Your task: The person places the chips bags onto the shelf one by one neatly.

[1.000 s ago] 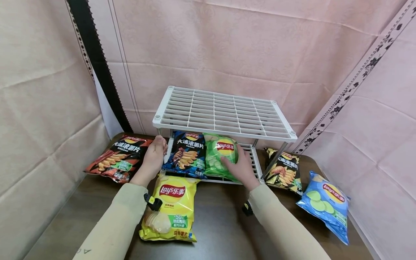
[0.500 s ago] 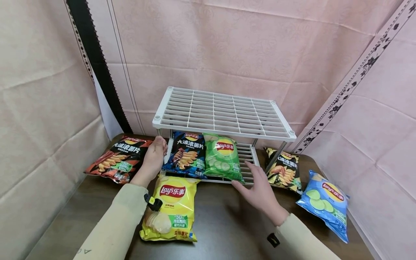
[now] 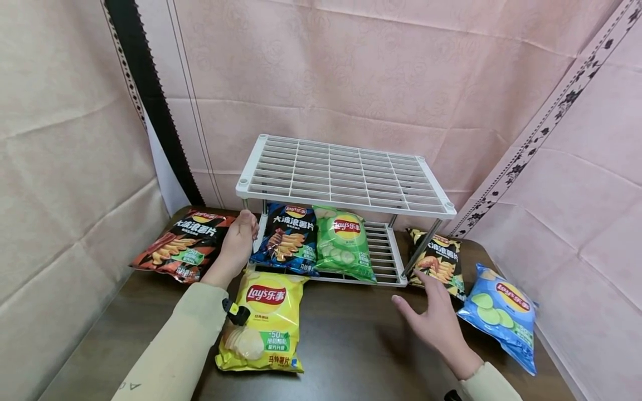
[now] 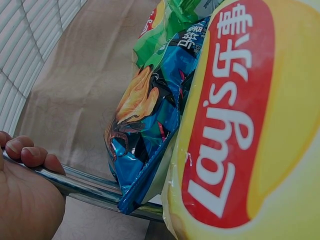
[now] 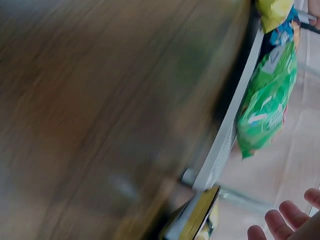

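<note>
My left hand [image 3: 239,239] grips the front left metal post [image 4: 80,187] of a white two-tier rack [image 3: 346,204], its fingers curled round the bar in the left wrist view. On the lower tier, a dark blue chip bag [image 3: 285,239] and a green chip bag [image 3: 345,245] lie side by side. With fingers spread and nothing in it, my right hand [image 3: 436,320] hovers at the rack's front right. It is nearest to a black-and-yellow chip bag [image 3: 438,262], whose lower edge its fingertips partly cover. In the right wrist view, only some fingers [image 5: 292,215] show.
A yellow chip bag [image 3: 263,323] lies before the rack's left front. Beyond my left hand is a black-and-red chip bag [image 3: 188,242]. A light blue chip bag [image 3: 504,317] lies at the far right of the brown table [image 3: 346,345]. Pink cloth [image 3: 326,72] hangs behind.
My right hand has let go of the green chip bag and moved right and toward me, near the black-and-yellow bag. The left hand stays on the post.
</note>
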`<move>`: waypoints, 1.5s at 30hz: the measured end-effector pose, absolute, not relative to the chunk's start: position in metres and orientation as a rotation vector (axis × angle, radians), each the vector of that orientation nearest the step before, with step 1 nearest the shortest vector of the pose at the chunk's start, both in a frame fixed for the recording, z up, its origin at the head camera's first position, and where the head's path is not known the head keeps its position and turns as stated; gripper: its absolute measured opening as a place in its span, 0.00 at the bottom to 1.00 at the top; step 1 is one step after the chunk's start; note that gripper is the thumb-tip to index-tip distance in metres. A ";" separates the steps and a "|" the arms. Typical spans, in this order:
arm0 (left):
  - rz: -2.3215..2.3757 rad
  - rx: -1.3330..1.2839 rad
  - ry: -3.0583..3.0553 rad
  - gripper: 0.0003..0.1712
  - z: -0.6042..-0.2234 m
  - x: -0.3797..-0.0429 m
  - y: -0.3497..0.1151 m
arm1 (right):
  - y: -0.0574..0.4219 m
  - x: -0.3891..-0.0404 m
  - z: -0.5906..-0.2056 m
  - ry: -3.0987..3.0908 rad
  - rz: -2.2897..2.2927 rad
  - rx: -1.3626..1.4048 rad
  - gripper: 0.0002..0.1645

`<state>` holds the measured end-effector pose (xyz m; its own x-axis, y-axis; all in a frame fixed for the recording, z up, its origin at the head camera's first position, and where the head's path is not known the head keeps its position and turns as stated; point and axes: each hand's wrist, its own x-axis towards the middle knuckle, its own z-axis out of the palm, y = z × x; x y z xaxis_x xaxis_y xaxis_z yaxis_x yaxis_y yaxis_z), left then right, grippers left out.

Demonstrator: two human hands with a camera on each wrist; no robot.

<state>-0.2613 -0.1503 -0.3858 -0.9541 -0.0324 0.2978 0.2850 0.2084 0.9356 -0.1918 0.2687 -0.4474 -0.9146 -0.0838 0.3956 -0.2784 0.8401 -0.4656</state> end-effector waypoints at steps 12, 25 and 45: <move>-1.821 -0.222 -2.217 0.35 -0.401 -0.273 -0.154 | 0.309 -0.188 -0.449 -2.607 0.767 0.099 0.47; -1.820 -0.228 -2.219 0.33 -0.415 -0.285 -0.157 | 0.365 -0.193 -0.430 -2.532 0.760 -0.268 0.45; -1.799 -0.201 -2.218 0.32 -0.417 -0.285 -0.158 | 0.442 -0.193 -0.445 -2.679 0.803 -0.778 0.54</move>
